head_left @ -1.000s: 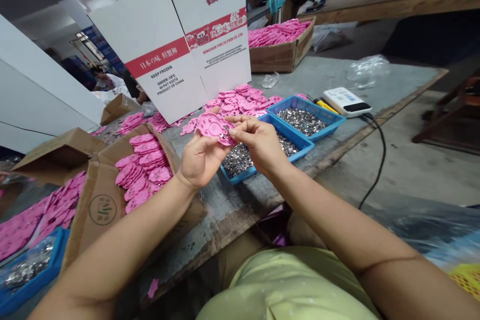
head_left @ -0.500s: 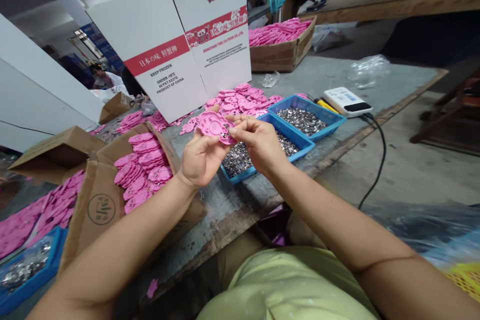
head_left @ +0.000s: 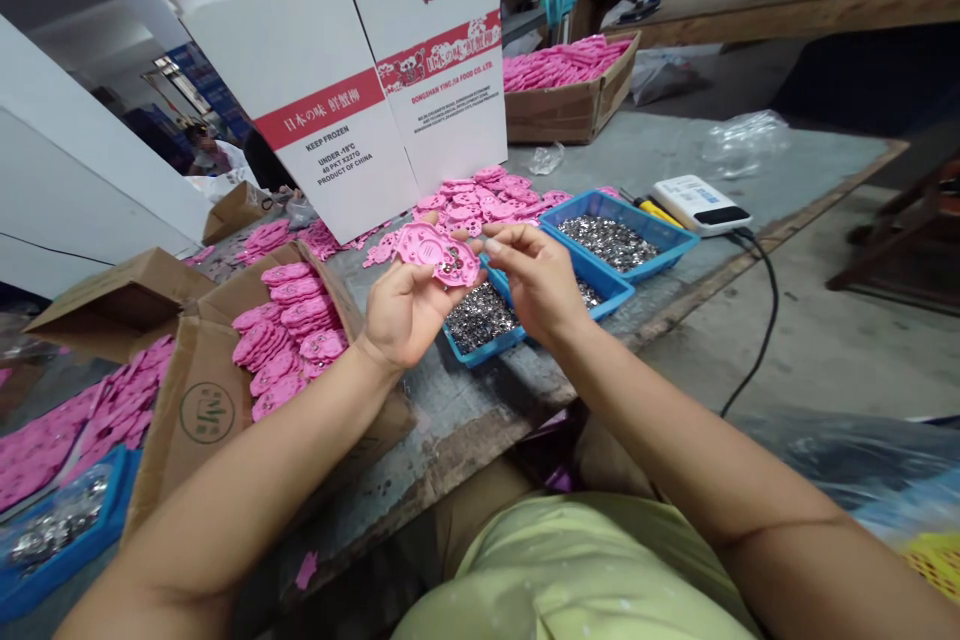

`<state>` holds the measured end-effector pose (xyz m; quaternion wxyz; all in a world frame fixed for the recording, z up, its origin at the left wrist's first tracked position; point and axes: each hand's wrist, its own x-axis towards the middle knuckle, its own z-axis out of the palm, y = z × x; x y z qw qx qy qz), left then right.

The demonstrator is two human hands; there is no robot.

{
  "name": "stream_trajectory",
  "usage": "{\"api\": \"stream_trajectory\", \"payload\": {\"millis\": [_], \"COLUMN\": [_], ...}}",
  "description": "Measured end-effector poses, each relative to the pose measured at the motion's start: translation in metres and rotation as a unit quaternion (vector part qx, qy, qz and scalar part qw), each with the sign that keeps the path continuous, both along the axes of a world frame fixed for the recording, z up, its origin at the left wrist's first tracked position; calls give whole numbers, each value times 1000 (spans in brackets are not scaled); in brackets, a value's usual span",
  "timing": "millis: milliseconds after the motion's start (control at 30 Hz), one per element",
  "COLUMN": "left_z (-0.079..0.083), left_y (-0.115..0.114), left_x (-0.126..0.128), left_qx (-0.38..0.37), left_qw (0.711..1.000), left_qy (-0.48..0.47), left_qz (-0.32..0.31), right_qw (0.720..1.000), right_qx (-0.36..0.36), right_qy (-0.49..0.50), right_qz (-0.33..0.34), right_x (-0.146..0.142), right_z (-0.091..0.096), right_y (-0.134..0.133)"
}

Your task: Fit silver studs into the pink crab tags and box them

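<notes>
My left hand (head_left: 401, 315) grips a pink plastic piece (head_left: 426, 245) with a scalloped outline, tilted toward me. Small shiny metal bits (head_left: 451, 263) sit at its right end. Just right of the piece, my right hand (head_left: 541, 280) has thumb and forefinger pinched together; whatever is between them is too small to make out. Below the hands stands a blue tray (head_left: 491, 352) of small metal parts, partly hidden by my right hand. A second blue tray (head_left: 671, 255) with similar parts lies behind it.
On the left, a cardboard box (head_left: 169, 450) holds stacked pink pieces. Loose pink pieces (head_left: 480, 200) lie before a tall white carton (head_left: 442, 135). Another box of pink pieces (head_left: 555, 125) stands behind. A white device (head_left: 697, 200) with a black cable sits at right. Another person (head_left: 214, 155) is far back.
My right hand has drawn back a little to the right, off the pink piece's end. My left hand still holds the piece. The view has shifted slightly.
</notes>
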<state>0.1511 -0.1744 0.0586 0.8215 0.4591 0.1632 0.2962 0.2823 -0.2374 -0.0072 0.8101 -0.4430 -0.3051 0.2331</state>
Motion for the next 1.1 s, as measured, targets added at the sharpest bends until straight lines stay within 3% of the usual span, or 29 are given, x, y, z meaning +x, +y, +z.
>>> {"api": "stream_trajectory", "payload": {"millis": [100,200,300,433,533,600,767,900,1100], "left_z": [-1,-2,-2,-1,0,0,-1,0,0], "left_y": [4,7,10,10,8,8,8,8,9], "left_x": [1,2,3,2,1,0,0,0,2], "left_qx": [-9,-22,-29,-38,-40,-42,-43,-38,-58], "left_qw": [1000,998,996,997,998,998,998,999,996], "left_qy": [11,18,22,10,4,5,0,8,27], "left_qz": [16,55,76,61,46,43,39,35,66], "right_qw": [997,970,879,738,669,641,613,607,590], "right_qx": [-56,-209,-358,-413,-435,-444,-472,-498,-512], "right_qy": [-24,-125,-307,-520,-587,-610,-617,-602,-605], "right_qz": [-42,-19,76,117,133,141,147,145,157], "right_x": [21,33,28,9,0,-2,-8,-11,-10], "right_z": [-12,-22,-26,-30,-35,-37,-30,-25,-31], "right_y": [1,4,9,18,22,22,17,18,20]}}
